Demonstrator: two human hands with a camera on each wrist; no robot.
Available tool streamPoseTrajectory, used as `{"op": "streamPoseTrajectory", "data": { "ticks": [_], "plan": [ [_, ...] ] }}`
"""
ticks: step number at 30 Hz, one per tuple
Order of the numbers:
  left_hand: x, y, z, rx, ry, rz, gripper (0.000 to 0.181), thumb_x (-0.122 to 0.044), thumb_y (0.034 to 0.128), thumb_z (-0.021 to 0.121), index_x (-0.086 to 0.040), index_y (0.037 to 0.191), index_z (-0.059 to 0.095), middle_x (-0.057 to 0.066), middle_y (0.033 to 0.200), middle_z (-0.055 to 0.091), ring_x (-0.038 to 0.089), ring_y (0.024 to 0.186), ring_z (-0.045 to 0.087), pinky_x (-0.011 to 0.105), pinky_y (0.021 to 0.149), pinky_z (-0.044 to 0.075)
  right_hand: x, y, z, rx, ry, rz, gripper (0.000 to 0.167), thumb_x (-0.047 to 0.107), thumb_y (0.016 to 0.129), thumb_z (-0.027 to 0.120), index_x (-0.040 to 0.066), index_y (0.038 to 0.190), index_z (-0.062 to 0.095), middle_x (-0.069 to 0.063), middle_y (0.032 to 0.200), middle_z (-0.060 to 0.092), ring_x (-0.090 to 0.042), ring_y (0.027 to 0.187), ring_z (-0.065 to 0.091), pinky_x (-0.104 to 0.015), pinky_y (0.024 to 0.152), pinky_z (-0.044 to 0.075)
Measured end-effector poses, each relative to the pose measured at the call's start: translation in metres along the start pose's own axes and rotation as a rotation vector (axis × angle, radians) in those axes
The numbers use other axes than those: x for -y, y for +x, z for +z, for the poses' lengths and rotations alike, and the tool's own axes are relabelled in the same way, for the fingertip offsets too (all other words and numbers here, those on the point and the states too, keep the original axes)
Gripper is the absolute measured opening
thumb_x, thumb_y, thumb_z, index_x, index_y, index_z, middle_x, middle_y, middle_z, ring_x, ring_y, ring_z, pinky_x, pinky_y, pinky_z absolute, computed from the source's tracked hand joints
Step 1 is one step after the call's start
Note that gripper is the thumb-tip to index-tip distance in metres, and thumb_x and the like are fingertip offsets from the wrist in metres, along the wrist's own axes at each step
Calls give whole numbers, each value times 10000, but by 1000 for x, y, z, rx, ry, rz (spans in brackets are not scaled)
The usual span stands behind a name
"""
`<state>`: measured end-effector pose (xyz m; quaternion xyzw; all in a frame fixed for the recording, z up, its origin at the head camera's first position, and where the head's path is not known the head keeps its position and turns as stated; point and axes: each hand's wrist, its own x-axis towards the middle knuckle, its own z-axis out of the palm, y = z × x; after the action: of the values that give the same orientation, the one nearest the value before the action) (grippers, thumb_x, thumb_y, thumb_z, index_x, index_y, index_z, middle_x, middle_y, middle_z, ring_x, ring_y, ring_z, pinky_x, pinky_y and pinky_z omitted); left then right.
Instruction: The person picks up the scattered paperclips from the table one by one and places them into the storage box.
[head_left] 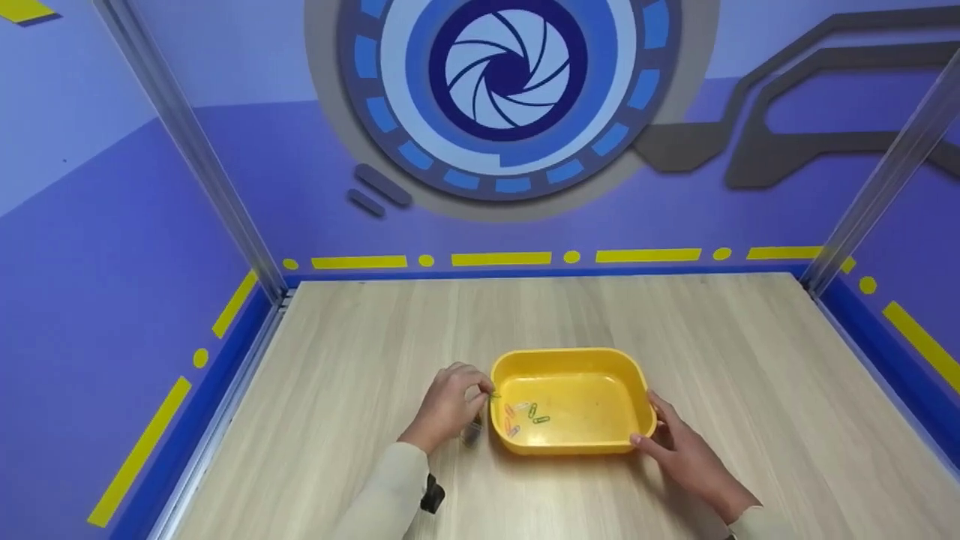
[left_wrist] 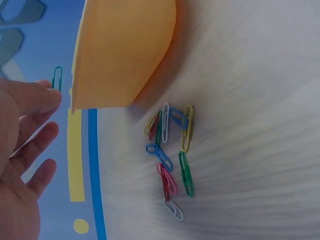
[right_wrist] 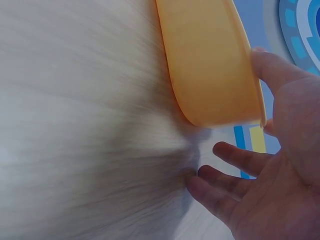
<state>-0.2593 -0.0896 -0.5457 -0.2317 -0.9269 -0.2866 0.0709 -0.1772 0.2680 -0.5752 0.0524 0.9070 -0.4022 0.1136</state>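
Note:
Between thumb and forefinger my left hand (head_left: 448, 401) pinches a green paper clip (left_wrist: 57, 79) above the left rim of a yellow plastic tray (head_left: 589, 439). Its other fingers are loosely bent. My right hand (head_left: 686, 454) holds the tray at its right end, thumb and forefinger at the rim, the other fingers (right_wrist: 235, 157) spread off the wall. Inside the tray, toward the left, lie several coloured paper clips, among them a green clip (head_left: 541, 420). Below my left hand, on the table, is a loose group of paper clips (left_wrist: 186, 172), mostly hidden in the head view.
The tray stands on a light wood-grain table (head_left: 375, 330). Blue-purple printed panels (head_left: 247, 172) enclose the back and sides, with metal posts (head_left: 187, 142) at the corners. A black band (head_left: 432, 495) sits at my left sleeve.

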Motion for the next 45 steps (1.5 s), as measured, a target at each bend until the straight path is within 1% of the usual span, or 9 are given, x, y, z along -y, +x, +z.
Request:
{"op": "streamPoseTrajectory", "data": {
  "ticks": [5,11,14,18,22,27,33,38,45],
  "plan": [
    [-3,2,0,3,1,-17,95,-152,869,701,-222,925,733,-116,955,681,87,964,597,335,891,482,3,2,3,0,6,-7,926,582,880,580,210,1562,77,-171,1577,273,-396,1434,293,-575,1132,257],
    [-11,4,11,7,-15,-39,118,-142,870,698,-226,941,740,-136,942,674,68,943,586,316,880,480,1,0,2,4,4,9,938,590,875,581,213,1562,66,-191,1566,285,-408,1425,303,-575,1127,267],
    [-14,5,15,14,-6,-23,140,-139,868,694,-236,959,741,-141,944,676,62,931,581,306,871,475,1,-1,2,8,0,21,948,603,871,577,217,1562,55,-193,1566,283,-414,1423,302,-578,1123,269],
    [-16,5,16,18,4,16,162,-139,861,697,-236,983,741,-128,959,686,72,938,582,305,865,466,0,-1,2,5,1,-4,924,579,880,581,214,1561,73,-185,1560,302,-414,1419,313,-593,1123,258],
    [-16,5,14,20,4,17,173,-156,868,695,-237,1016,734,-116,997,691,86,975,593,315,892,465,-1,-1,1,-6,5,-30,905,561,887,584,208,1559,91,-181,1553,317,-407,1410,336,-595,1122,261],
    [-13,4,8,35,-31,-10,201,-171,884,684,-239,1070,718,-101,1091,675,112,1062,592,332,946,474,-2,-1,-1,-9,-2,-10,917,577,883,579,210,1559,82,-195,1554,306,-410,1413,328,-583,1124,266],
    [-8,-1,2,26,-67,-35,214,-182,893,677,-222,1101,707,-94,1137,659,136,1118,584,355,994,472,-1,-1,-2,-2,-10,-2,924,580,885,575,198,1560,73,-199,1566,278,-417,1412,325,-579,1119,277],
    [0,-6,-1,-7,-76,-18,231,-180,895,677,-190,1125,697,-73,1142,664,148,1122,592,380,1004,463,0,-1,-3,-2,-27,-18,926,573,889,573,174,1560,74,-209,1553,300,-410,1401,348,-583,1112,289],
    [11,-15,-3,-17,-63,-63,294,-158,857,718,-210,1144,680,-78,1130,664,135,1107,597,364,985,480,1,0,-5,13,-37,-19,939,582,887,569,159,1560,68,-208,1562,283,-406,1408,339,-591,1117,272]
  ]
}}
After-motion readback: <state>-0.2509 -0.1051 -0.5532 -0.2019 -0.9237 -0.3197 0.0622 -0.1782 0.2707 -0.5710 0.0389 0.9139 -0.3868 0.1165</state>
